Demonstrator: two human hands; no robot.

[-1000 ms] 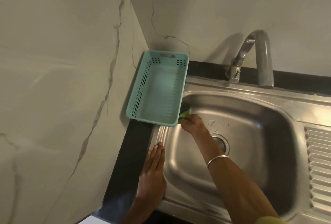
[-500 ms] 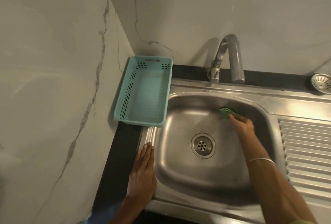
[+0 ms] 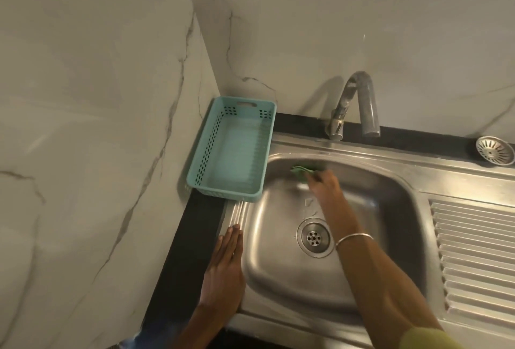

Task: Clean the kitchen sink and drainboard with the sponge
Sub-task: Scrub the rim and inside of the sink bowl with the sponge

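Sponge (image 3: 302,172): one; hands: two; basket (image 3: 214,153): one

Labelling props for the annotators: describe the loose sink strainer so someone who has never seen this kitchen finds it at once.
Start at the steel sink and follow the black ledge behind it to the right, past the faucet. The loose strainer lies there at the picture's right edge, behind the ribbed drainboard. It is a small round metal cup with slots, unlike the fixed drain in the basin floor.
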